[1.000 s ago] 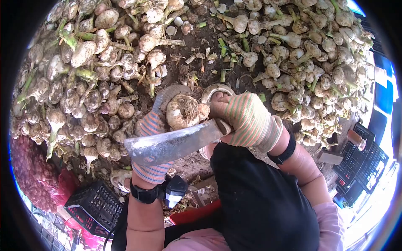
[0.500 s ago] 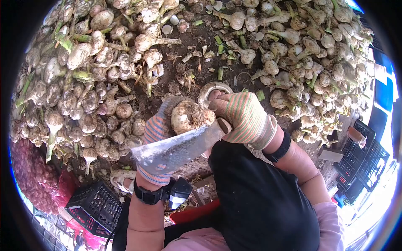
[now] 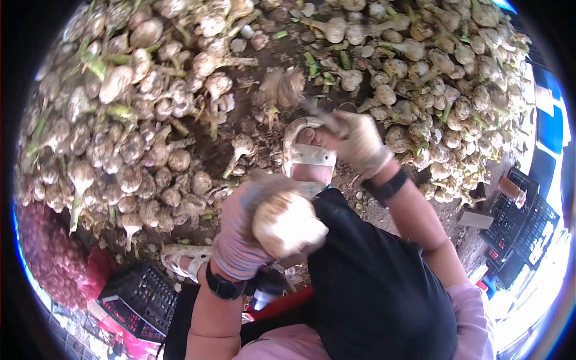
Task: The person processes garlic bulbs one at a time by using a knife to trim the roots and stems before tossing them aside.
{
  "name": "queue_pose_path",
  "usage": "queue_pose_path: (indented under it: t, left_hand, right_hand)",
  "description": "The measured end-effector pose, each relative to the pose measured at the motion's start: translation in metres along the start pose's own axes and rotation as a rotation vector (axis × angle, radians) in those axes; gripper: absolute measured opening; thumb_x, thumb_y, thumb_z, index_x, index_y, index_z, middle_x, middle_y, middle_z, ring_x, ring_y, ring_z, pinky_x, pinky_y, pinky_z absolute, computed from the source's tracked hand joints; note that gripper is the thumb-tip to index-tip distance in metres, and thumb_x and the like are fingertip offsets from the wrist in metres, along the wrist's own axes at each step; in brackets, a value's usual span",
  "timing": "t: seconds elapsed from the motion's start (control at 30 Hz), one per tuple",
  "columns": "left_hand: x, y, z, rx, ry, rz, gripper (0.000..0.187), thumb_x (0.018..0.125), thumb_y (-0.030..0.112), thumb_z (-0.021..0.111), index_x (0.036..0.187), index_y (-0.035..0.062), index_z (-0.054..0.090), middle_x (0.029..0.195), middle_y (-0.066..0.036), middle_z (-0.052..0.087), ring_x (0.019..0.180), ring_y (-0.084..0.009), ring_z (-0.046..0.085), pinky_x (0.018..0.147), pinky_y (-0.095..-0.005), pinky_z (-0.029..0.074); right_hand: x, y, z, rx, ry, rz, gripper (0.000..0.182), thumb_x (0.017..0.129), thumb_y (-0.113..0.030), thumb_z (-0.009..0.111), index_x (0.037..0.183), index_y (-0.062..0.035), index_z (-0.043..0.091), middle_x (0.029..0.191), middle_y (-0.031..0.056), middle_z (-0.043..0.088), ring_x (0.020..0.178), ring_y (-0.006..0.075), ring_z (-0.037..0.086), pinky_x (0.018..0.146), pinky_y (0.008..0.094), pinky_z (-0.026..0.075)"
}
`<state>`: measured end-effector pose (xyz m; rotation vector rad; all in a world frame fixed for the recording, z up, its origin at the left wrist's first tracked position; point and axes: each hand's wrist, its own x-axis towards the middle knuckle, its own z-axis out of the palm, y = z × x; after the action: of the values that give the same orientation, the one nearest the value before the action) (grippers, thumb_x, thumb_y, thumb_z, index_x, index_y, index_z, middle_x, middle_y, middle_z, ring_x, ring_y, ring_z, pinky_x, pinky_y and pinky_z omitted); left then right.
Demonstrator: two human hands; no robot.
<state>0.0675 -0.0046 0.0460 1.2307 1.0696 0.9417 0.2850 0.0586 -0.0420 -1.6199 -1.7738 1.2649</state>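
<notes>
My left hand point(image 3: 236, 231), in a striped knit glove, is wrapped round a large garlic bulb point(image 3: 287, 225). The bulb's pale, bare face points up toward me, over my left side of the dark-clothed knee. Farther forward and right, my gloved right hand point(image 3: 365, 144) grips a knife point(image 3: 321, 114) whose blade is smeared by motion and points away from the bulb. Beyond the blade, a blurred tan clump like garlic roots point(image 3: 282, 87) shows over the soil. A single garlic bulb with a stem point(image 3: 241, 149) lies on the ground between the hands.
Heaped garlic point(image 3: 129, 144) fills the left, and another garlic pile point(image 3: 432, 78) the right. My sandalled foot point(image 3: 309, 156) stands between them. Black crates point(image 3: 141, 294) and a red mesh sack point(image 3: 48, 258) are at lower left; another black crate point(image 3: 522, 222) is at right.
The knife has left the bulb and swung forward and right with my right hand. My left hand has moved down and toward me, turning the bulb's pale face up; its roots no longer show.
</notes>
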Motion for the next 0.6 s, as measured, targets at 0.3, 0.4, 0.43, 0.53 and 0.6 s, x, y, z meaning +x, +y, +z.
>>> queue_pose_path:
  t: [0.3,0.4,0.43,0.53,0.6]
  left_hand:
    - [0.016,0.008,-0.014,-0.326,0.196,-0.143,0.056,0.077,0.016,0.069,0.126,0.0058,0.042,0.115,-0.009,0.052,0.111,-0.0188,0.048,0.090,-0.0348,0.044]
    - [0.024,0.008,-0.013,-0.808,0.349,-0.123,0.047,0.078,0.010,0.065,0.121,0.0059,0.047,0.114,-0.009,0.052,0.112,-0.0226,0.049,0.091,-0.0389,0.044]
    - [0.026,0.004,-0.010,-0.811,0.344,-0.121,0.047,0.078,0.010,0.065,0.121,0.0059,0.047,0.114,-0.009,0.052,0.112,-0.0226,0.049,0.091,-0.0389,0.044]
    - [0.034,-0.012,0.002,-1.622,0.140,-0.030,0.019,0.084,0.026,0.054,0.096,0.0120,0.055,0.087,-0.003,0.051,0.070,-0.0162,0.046,0.062,-0.0330,0.043]
    - [0.047,-0.005,0.013,-1.691,0.093,-0.074,0.023,0.088,0.021,0.050,0.067,0.0124,0.047,0.058,0.004,0.039,0.055,-0.0086,0.037,0.052,-0.0256,0.040]
  right_hand:
    - [-0.013,-0.043,-0.018,0.275,-0.237,0.167,0.011,0.078,-0.011,0.064,0.076,-0.0007,0.061,0.062,-0.0027,0.053,0.061,0.0020,0.044,0.051,0.0237,0.040]
    - [-0.018,-0.041,-0.008,0.376,-0.290,0.219,0.014,0.078,-0.012,0.065,0.073,-0.0011,0.058,0.059,-0.0033,0.050,0.058,0.0049,0.045,0.053,0.0256,0.040]
    - [-0.021,-0.045,-0.007,0.404,-0.309,0.240,0.015,0.079,-0.012,0.065,0.072,-0.0011,0.058,0.058,-0.0035,0.049,0.057,0.0064,0.045,0.053,0.0256,0.039]
    - [-0.021,-0.048,-0.001,0.565,-0.324,0.063,0.011,0.079,-0.009,0.065,0.077,0.0000,0.059,0.063,-0.0014,0.052,0.058,0.0071,0.047,0.054,0.0258,0.040]
    - [-0.015,-0.064,-0.008,0.525,-0.342,0.024,0.018,0.073,-0.015,0.069,0.071,-0.0013,0.057,0.064,0.0063,0.055,0.060,0.0146,0.053,0.056,0.0303,0.043]
